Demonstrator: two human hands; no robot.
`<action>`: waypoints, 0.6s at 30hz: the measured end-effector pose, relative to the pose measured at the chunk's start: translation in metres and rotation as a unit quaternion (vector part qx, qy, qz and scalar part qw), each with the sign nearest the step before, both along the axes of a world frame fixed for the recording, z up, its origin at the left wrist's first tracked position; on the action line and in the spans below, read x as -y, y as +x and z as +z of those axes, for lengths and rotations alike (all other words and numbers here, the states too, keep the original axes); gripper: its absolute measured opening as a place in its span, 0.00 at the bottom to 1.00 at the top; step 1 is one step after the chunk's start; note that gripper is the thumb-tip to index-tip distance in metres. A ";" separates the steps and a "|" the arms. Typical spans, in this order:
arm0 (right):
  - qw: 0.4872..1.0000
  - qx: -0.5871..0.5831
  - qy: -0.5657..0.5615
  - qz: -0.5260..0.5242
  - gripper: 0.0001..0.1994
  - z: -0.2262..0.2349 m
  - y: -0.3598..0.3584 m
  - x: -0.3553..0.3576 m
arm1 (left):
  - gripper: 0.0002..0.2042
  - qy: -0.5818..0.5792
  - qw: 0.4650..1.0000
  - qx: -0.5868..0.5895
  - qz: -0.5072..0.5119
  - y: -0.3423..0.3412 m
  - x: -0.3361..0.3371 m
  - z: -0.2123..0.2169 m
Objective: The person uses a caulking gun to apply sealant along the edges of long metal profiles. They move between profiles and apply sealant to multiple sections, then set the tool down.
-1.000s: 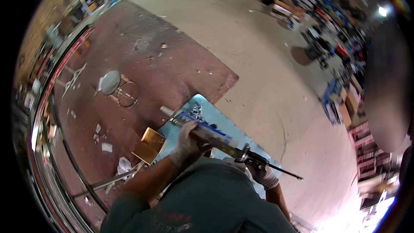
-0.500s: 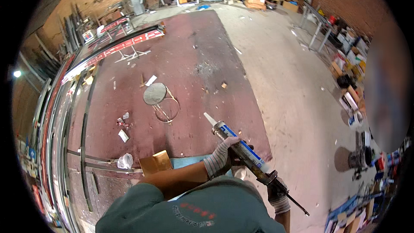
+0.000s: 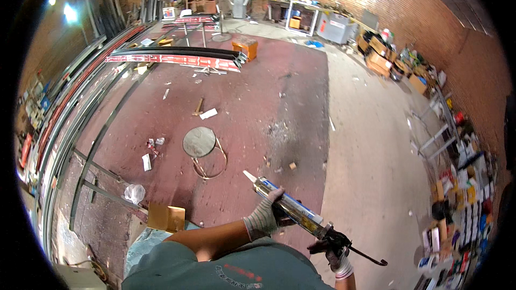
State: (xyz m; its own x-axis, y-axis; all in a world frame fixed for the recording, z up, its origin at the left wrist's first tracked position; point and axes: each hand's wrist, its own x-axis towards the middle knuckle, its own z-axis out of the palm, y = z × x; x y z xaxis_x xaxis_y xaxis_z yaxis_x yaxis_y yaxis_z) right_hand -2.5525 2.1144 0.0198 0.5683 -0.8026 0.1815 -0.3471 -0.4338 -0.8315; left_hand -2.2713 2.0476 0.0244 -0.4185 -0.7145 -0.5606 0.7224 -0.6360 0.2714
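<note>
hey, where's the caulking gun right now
In the head view it sits low and right of centre: the caulking gun is held in both gloved hands, left hand around the tube, right hand on the trigger, nozzle pointing up-left over the red floor.

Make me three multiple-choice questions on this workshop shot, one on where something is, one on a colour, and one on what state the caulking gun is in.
1. Where does the round metal disc lie?
A. on the dark red floor
B. on a shelf
C. in a box

2. What colour is the person's shirt?
A. yellow
B. grey-green
C. white

3. How is the caulking gun held?
A. lying on the floor
B. in one hand only
C. in both gloved hands, nozzle pointing up and away

Answers: 1 A, the disc rests flat on the red floor beside a wire ring. 2 B, the shirt at the lower edge is grey-green. 3 C, the left hand wraps the tube and the right hand is on the grip.
</note>
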 end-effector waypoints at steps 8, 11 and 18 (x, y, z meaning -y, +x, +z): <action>0.955 0.177 0.194 -0.140 0.31 -0.051 -0.024 0.206 | 0.37 0.003 0.999 -0.022 0.043 -0.005 0.235 0.013; 0.956 0.159 0.213 -0.125 0.32 -0.058 -0.012 0.284 | 0.37 -0.004 0.997 -0.007 0.072 0.007 0.303 0.012; 0.966 0.100 0.239 0.019 0.30 -0.059 0.066 0.518 | 0.37 -0.021 0.978 0.021 0.208 0.045 0.424 -0.004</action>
